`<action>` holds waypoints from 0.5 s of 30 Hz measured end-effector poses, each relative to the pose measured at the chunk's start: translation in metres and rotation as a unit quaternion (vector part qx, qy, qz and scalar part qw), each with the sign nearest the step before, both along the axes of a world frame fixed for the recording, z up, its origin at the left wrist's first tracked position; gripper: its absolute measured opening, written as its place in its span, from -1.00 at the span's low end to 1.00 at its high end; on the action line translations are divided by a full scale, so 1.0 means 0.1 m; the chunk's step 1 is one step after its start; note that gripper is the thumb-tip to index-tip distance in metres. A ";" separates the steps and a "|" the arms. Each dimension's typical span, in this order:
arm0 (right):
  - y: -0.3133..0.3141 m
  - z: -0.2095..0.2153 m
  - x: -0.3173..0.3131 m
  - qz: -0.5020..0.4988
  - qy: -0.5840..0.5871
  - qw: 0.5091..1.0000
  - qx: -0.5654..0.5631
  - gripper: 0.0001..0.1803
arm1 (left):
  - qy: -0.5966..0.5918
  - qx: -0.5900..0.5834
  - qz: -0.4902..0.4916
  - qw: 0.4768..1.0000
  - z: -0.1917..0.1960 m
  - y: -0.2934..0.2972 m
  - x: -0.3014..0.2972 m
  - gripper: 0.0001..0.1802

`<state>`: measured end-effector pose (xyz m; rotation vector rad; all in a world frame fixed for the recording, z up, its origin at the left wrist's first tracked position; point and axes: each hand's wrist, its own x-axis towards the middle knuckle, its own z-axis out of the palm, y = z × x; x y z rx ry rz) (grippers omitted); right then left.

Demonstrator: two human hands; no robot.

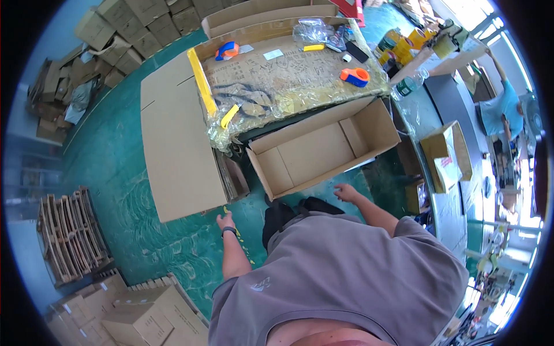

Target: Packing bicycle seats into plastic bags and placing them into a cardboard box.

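The table has a brown top with dark scribbles on it. Toward the back lie a blue and orange tape holder, a white paper, a yellow cutter, a clear plastic bag and a flat black thing. An orange and blue tape holder sits near the right edge. Another yellow cutter lies at the front left corner.

Downward fisheye view from head height

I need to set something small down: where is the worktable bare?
The worktable looks bare in its middle, between the white label, dark crumpled material and right tape dispenser. The far right is crowded: clear plastic bag, black block.
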<state>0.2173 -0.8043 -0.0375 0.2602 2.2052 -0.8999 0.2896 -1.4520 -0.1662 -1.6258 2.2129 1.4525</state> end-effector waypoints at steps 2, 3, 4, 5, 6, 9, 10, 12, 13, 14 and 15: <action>0.21 -0.30 0.22 -0.086 -0.056 0.994 -0.043 -0.46 | 0.007 0.041 -0.098 0.994 0.09 0.49 0.33 -0.11; 0.19 -0.45 0.35 -0.122 -0.099 0.986 -0.052 -0.47 | -0.019 0.027 -0.143 0.989 0.09 0.61 0.69 -0.20; 0.27 -0.54 0.44 -0.089 -0.130 0.987 -0.018 -0.52 | -0.043 0.009 -0.197 0.979 0.18 0.71 0.91 -0.28; 0.36 -0.65 0.54 -0.054 -0.161 0.985 0.019 -0.57 | -0.109 0.028 -0.311 0.944 0.27 0.72 1.23 -0.46; 0.47 -0.78 0.61 0.004 -0.195 0.978 0.073 -0.63 | -0.166 0.055 -0.415 0.893 0.30 0.78 1.49 -0.59; 0.24 -1.00 0.84 0.012 -0.244 0.963 0.114 -0.71 | -0.196 -0.137 -0.531 0.813 0.58 0.82 2.41 -0.71; 0.15 -1.03 0.81 0.013 -0.246 0.963 0.106 -0.71 | -0.171 -0.190 -0.556 0.791 0.60 0.84 2.50 -0.62; -0.01 -0.79 0.66 -0.041 -0.212 0.975 0.052 -0.74 | -0.162 -0.184 -0.533 0.810 0.65 0.70 2.46 -0.62; -0.23 -0.77 0.56 -0.042 -0.210 0.976 0.041 -0.74 | -0.162 -0.186 -0.515 0.821 0.67 0.48 2.37 -0.61; -0.42 -0.74 0.43 -0.061 -0.198 0.978 0.021 -0.74 | -0.161 -0.185 -0.498 0.832 0.67 0.27 2.26 -0.61; -0.58 -0.68 0.25 -0.083 -0.185 0.979 0.005 -0.74 | -0.156 -0.181 -0.484 0.842 0.67 0.09 2.12 -0.61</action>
